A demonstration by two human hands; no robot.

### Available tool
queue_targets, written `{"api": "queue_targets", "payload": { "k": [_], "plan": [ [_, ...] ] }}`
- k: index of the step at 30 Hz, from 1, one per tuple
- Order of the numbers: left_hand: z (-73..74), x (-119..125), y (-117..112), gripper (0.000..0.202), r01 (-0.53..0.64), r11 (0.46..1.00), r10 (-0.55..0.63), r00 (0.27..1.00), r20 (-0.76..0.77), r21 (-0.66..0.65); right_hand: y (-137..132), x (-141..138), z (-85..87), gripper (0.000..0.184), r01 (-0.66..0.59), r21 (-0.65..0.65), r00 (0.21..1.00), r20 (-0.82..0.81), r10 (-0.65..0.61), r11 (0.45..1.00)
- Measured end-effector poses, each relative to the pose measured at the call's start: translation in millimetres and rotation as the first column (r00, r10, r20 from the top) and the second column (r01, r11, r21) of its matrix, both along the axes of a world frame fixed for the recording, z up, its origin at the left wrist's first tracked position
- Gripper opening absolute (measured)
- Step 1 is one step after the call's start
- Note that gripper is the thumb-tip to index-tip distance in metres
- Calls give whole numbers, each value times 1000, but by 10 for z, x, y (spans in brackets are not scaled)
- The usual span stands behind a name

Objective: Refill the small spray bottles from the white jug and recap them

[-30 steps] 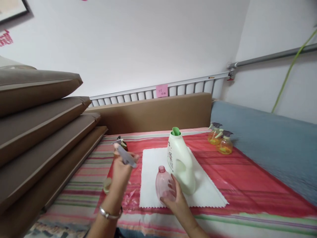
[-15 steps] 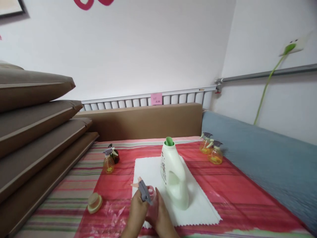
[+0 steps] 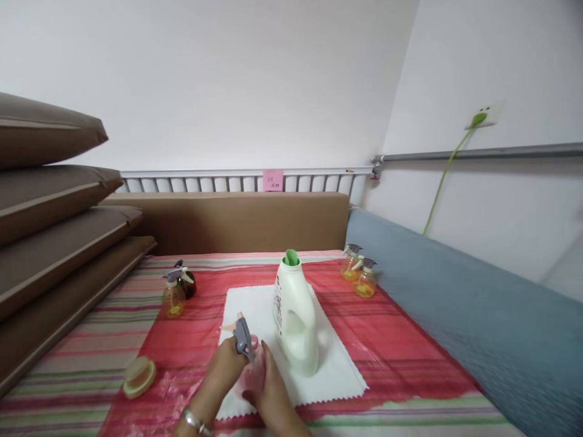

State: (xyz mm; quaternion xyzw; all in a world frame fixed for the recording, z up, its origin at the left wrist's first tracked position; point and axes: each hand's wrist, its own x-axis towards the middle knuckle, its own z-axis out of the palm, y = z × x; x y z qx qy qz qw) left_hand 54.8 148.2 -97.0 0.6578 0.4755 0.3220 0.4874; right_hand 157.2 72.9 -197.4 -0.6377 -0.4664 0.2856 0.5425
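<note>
Holding the gray spray head (image 3: 243,335) in the left fingers (image 3: 232,351), beside the mouth (image 3: 254,341) of the pink bottle (image 3: 255,374). Clasping the bottle with the right fingers (image 3: 268,361).

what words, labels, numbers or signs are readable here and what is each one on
"S11" or "511", handwritten, top line of the pink note on the radiator: the first character is unclear.
Second line of that note: a short scrawl, too small to read for sure.
Dark print on the pale jug: too small and blurred to read.
No other text is legible.
</note>
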Motion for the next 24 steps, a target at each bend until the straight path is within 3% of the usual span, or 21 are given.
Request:
{"api": "queue_targets", "payload": {
  "k": [2,5,7,9,10,12,15,18,24],
  "plan": [
    [-23,-55,-57,24,20,1000,-20,1000,4,-8,-151,24,172,84,-1,-3,999,48,1,1000],
    [-65,-138,-203,37,-11,998,14,998,56,-64,-472,208,554,52,-35,141,979,201,6,989],
    [-93,-154,-290,42,-28,994,39,993,110,-103,-621,431,825,38,66,281,953,266,-144,958],
    [-125,-137,-337,43,-36,992,53,988,148,-118,-639,679,1034,42,294,362,905,193,-380,885],
    [-142,-121,-344,43,-42,992,61,986,154,-122,-600,793,1101,50,392,333,883,125,-452,858],
    [-178,-90,-338,42,-57,989,78,984,159,-136,-466,970,1157,58,451,188,884,39,-466,872],
    [-209,-66,-331,40,-56,989,81,979,188,-135,-253,1091,1122,41,352,25,935,28,-353,935],
    [-189,-70,-364,36,-42,996,59,968,243,-76,-148,1105,1129,35,295,-23,955,47,-293,955],
    [-93,-88,-423,30,-83,991,114,939,324,-106,-305,1192,1538,39,244,-73,967,95,-237,967]
  ]
}}
